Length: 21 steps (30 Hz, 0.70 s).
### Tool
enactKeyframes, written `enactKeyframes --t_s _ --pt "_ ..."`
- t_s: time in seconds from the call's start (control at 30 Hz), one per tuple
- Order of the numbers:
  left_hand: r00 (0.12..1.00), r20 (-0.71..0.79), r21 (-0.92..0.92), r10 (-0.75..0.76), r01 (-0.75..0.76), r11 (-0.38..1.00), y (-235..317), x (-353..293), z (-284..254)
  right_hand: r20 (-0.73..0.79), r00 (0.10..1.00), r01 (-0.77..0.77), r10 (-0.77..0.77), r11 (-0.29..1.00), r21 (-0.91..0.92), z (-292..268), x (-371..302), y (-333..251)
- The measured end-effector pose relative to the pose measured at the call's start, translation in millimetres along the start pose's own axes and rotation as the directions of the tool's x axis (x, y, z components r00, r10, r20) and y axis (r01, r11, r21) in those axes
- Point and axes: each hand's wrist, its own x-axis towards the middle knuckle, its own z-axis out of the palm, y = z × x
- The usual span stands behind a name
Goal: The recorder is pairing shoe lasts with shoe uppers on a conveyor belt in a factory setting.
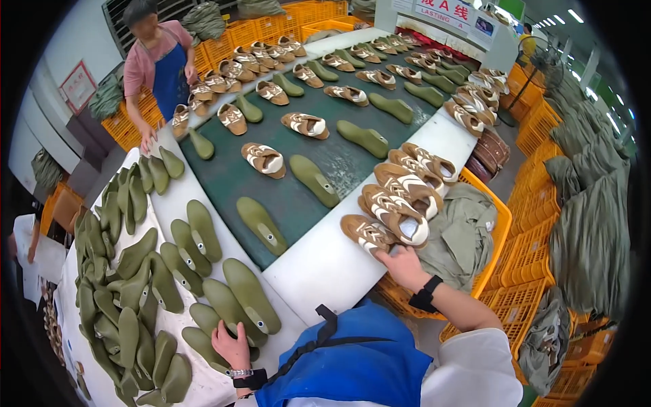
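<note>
At the lower left, my left hand point(232, 346) has its fingers curled on the near end of a green shoe last point(229, 308), among a cluster of lasts on the white ledge. My right hand point(405, 266) pinches the near edge of a brown-and-white sneaker upper point(367, 234). That upper lies on the white right-hand ledge, at the front of a row of similar uppers point(397, 209). Where my fingers meet each thing is partly hidden. Between the ledges, a dark green conveyor belt point(224, 157) carries lasts and uppers in rows.
A heap of green lasts point(129, 332) covers the white cloth at left. Beside my right arm stands a yellow crate point(500, 234) with grey-green cloth point(458, 234). A co-worker in a blue apron point(169, 78) stands at far left. Yellow crates point(525, 251) line the right side.
</note>
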Motion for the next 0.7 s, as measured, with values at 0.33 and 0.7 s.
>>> enactKeyframes --t_s 0.33,0.7 --pt "0.93 0.022 -0.356 0.367 -0.336 0.872 84 23 -67 0.105 0.977 -0.099 0.186 -0.039 0.994 -37 36 -51" --pt "0.962 0.228 -0.971 0.149 0.214 0.108 138 86 -88 0.292 0.891 -0.453 -0.347 -0.656 0.604 -86 76 -102"
